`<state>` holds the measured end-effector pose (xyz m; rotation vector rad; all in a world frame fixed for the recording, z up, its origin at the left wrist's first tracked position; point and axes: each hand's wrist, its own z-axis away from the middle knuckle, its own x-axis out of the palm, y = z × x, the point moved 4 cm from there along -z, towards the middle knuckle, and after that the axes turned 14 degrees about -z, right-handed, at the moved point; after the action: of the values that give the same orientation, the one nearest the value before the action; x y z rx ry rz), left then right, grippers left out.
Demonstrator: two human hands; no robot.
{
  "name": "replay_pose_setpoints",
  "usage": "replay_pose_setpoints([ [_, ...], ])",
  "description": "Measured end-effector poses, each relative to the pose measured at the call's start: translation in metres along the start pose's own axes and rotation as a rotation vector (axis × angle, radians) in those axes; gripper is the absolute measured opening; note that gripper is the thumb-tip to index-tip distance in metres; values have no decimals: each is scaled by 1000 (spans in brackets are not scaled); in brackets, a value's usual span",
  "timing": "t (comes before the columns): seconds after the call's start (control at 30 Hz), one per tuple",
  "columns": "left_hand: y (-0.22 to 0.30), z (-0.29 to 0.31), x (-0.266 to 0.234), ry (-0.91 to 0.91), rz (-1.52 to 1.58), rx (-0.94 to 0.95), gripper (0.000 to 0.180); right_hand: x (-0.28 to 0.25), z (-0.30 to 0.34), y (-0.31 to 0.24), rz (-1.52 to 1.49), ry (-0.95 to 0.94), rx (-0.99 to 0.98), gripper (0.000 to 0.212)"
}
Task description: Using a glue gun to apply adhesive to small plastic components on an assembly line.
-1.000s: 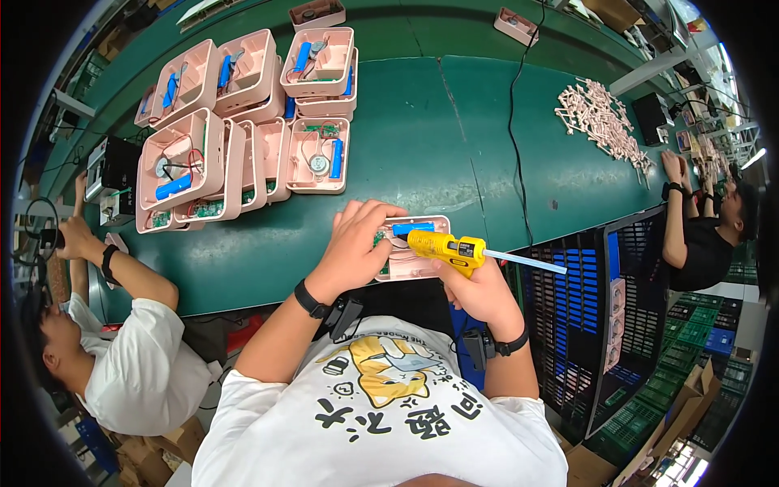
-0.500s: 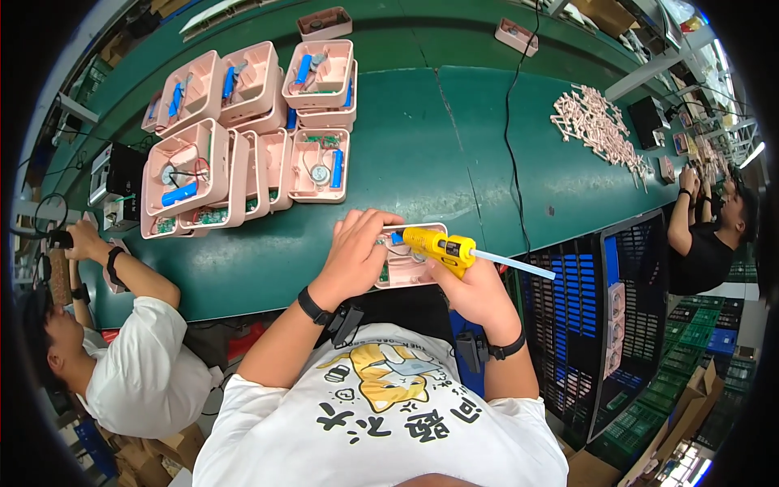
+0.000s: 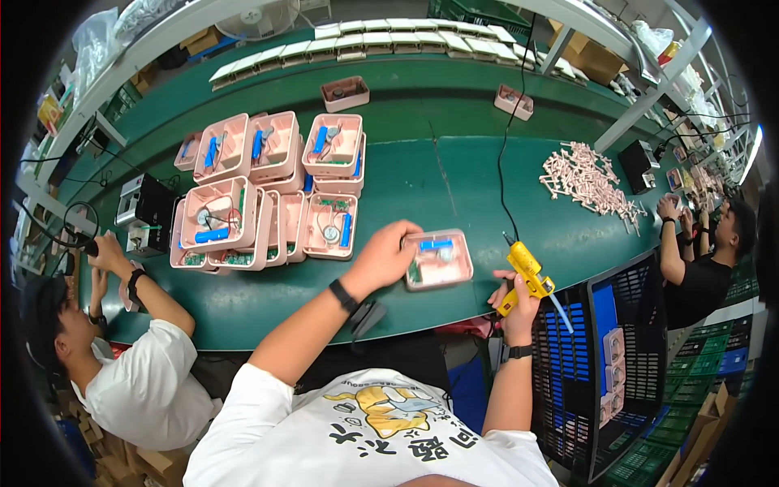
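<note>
A yellow hot glue gun (image 3: 527,261) with a pale glue stick out of its back end is gripped in my right hand (image 3: 519,315), held off to the right with its nozzle pointing up and away. My left hand (image 3: 388,258) grips the left edge of a pink plastic casing (image 3: 466,261) lying open side up on the bench. Inside that casing are a blue cylindrical battery (image 3: 436,244), a round silvery part and a bit of green circuit board. The glue gun is apart from the casing.
Stacked pink casings (image 3: 258,231) with batteries and wires stand at left on the green bench (image 3: 406,183). A pile of small pink parts (image 3: 580,178) lies right. A black cable (image 3: 505,154) crosses the bench. Black crates (image 3: 560,357) stand at right; co-workers (image 3: 134,381) sit at both sides.
My right hand has drawn the glue gun away from the casing to the right and turned its nozzle away. My left hand has shifted to the casing's left edge. The view has tilted up.
</note>
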<state>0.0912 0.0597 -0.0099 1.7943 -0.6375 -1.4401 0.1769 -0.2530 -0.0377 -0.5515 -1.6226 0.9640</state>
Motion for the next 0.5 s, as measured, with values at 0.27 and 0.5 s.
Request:
replay_pose_setpoints([
  [0.27,-29,-159,12,509,-236,-35,44,8,-6,4,65,5,-35,25],
  [0.5,-12,-254,-12,456,-738,-273,63,0,-1,-3,79,23,-71,24],
])
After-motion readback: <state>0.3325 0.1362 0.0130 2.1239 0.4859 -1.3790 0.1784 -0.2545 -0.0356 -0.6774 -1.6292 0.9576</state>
